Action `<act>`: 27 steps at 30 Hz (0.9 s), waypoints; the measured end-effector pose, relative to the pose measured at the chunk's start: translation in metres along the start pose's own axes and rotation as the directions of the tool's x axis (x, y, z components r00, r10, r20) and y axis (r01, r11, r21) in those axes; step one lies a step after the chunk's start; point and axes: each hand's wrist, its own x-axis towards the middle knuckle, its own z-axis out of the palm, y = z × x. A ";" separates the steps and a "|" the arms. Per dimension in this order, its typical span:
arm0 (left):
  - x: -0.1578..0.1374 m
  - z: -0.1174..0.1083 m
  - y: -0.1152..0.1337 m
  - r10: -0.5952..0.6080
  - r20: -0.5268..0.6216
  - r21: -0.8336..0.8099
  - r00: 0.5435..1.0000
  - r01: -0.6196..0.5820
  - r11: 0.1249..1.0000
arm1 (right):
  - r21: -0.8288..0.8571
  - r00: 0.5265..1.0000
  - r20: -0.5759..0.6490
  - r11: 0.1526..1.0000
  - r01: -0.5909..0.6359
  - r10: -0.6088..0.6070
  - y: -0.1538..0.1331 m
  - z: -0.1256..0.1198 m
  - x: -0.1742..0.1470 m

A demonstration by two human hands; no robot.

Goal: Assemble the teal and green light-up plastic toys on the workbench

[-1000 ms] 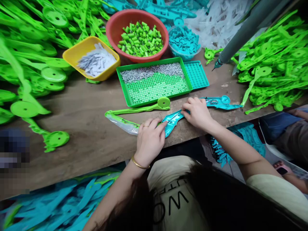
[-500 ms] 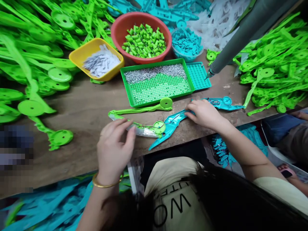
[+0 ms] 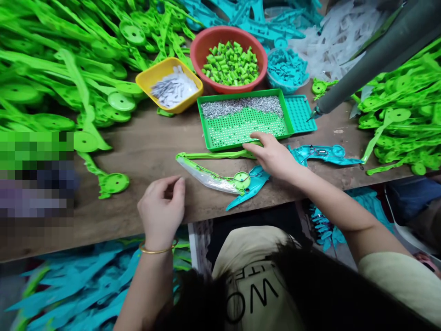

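Green arm (image 3: 213,156) under parted, seemingly empty right fingers (image 3: 264,138) looks light, stiff, best gripped midway; curled left fingers' (image 3: 178,191) contents unclear.

The right hand (image 3: 272,156) hides the disc end of the green arm (image 3: 217,155) and the middle of the teal shell (image 3: 251,186), so whether its fingers grip anything cannot be told. Whether the left hand (image 3: 161,202) pinches something is equally unclear. The metal bits (image 3: 229,109) are too small to make out singly. The picture's edges cut off the left green heap (image 3: 34,94), the right green heap (image 3: 406,138) and the grey screwdriver (image 3: 365,69); coarse blocks blur a patch (image 3: 37,177) at left.
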 end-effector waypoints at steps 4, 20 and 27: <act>0.010 -0.009 -0.006 -0.134 0.020 -0.056 0.991 0.135 0.989 | 0.173 0.996 -0.067 0.983 0.069 -0.058 0.001 -0.011 -0.005; 0.020 0.014 0.048 -0.242 0.354 -0.857 0.904 0.417 0.304 | 0.282 0.971 -0.150 0.933 0.224 -0.188 -0.071 0.002 -0.018; 0.031 0.012 0.026 -0.350 0.222 -0.819 0.910 0.369 0.440 | 0.107 0.981 -0.150 0.984 0.142 -0.125 -0.054 0.010 -0.032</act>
